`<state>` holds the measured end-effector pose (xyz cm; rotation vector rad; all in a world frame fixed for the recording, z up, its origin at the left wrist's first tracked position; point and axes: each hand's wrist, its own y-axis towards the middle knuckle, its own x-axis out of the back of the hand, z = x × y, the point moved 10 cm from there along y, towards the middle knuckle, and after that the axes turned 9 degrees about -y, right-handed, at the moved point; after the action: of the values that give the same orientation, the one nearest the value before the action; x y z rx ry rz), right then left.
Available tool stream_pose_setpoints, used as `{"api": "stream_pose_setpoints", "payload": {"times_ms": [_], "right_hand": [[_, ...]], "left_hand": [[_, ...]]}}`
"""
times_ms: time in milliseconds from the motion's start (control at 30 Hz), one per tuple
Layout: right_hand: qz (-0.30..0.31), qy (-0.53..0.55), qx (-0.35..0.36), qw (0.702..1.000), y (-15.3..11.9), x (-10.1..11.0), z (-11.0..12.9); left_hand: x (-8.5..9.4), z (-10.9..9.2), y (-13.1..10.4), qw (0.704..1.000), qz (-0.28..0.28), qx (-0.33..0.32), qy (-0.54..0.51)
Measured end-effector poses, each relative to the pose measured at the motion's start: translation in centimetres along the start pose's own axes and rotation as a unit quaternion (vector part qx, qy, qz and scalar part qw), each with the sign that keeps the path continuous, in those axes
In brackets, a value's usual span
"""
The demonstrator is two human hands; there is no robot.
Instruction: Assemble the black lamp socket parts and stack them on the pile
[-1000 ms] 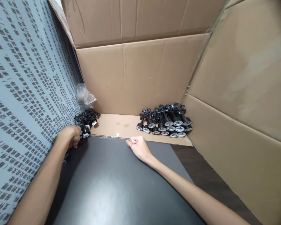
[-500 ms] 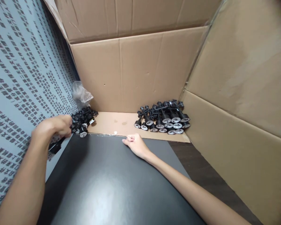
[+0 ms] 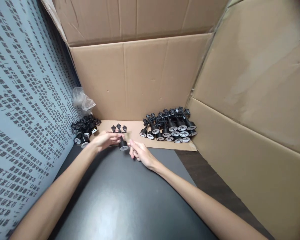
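Note:
A small black model street lamp (image 3: 123,144) with three lantern heads and a round, pale-bottomed base is held in my left hand (image 3: 105,140), whose fingers close around its post. It hangs over the back edge of the black work surface (image 3: 110,186), base tilted toward me. Just right of it is my right hand (image 3: 141,154), closed, with thumb and fingertips beside the base. Whether it holds something small is hidden; a faint yellowish blur shows above its thumb.
At back right, similar black lamps (image 3: 173,123) lie stacked on a cardboard sheet (image 3: 133,136). Another jumbled heap of lamps (image 3: 86,125) sits at left, beneath a clear plastic bag (image 3: 83,100). Cardboard walls (image 3: 145,76) rise behind and right; a printed light-blue sheet (image 3: 27,100) covers the left.
My left hand has come from the left heap to the middle, bringing a model street lamp. My right hand stays near the same place, its thumb now raised. The view has shifted slightly.

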<state>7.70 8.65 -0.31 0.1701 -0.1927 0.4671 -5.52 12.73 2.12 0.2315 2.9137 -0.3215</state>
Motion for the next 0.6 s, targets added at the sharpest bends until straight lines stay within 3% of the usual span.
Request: {"api": "stream_pose_setpoints", "payload": {"times_ms": [67,167,367,600], "right_hand": [[0.014,-0.010,0.003,1.000,0.0,-0.3,0.2],[0.011,-0.037,0.009,0.999,-0.1,-0.3,0.3],[-0.036,-0.034,0.002,0.999,0.1,0.6,-0.3],[-0.037,-0.028,0.000,0.999,0.3,0.5,-0.7]], "left_hand": [[-0.4,2.0,0.7,0.999,-0.006,0.014,-0.036],[-0.8,3.1,0.9,0.999,-0.010,-0.006,-0.050],[-0.9,3.1,0.3,0.996,-0.040,-0.072,-0.024],[-1.3,2.1,-0.7,0.989,-0.038,-0.142,0.017]]}}
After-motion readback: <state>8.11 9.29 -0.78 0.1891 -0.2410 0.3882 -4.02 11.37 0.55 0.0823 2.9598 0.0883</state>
